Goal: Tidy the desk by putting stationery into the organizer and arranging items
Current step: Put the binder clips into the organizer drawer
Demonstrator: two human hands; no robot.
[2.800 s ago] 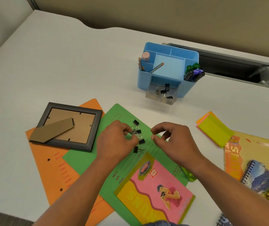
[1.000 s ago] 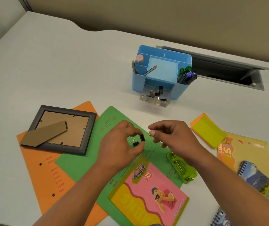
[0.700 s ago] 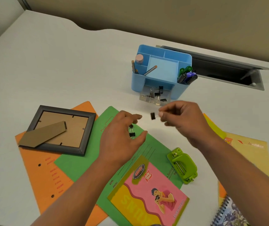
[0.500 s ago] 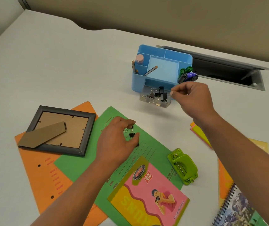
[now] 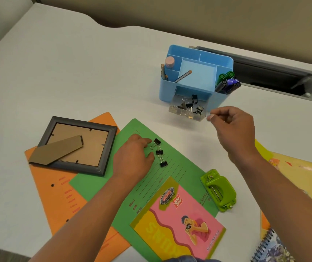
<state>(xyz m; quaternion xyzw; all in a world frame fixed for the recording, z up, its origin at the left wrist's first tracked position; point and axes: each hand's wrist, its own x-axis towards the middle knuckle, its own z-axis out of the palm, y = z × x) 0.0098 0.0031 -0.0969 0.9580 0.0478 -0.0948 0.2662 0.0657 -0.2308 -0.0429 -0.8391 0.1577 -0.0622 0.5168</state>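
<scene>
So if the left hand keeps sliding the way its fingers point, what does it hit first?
The left hand points right and slightly away, at three binder clips on the green folder. It would likely meet the nearest clip first, almost at its fingertips.

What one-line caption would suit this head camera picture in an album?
Left hand beside three binder clips on a green folder; empty right hand near the blue organizer's clear drawer.

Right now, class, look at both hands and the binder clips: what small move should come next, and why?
Probably the left hand should pinch the nearest binder clip off the green folder. Three clips lie there beside its fingertips, while the clear drawer of the blue organizer already holds several. The right hand looks empty beside the drawer.
</scene>
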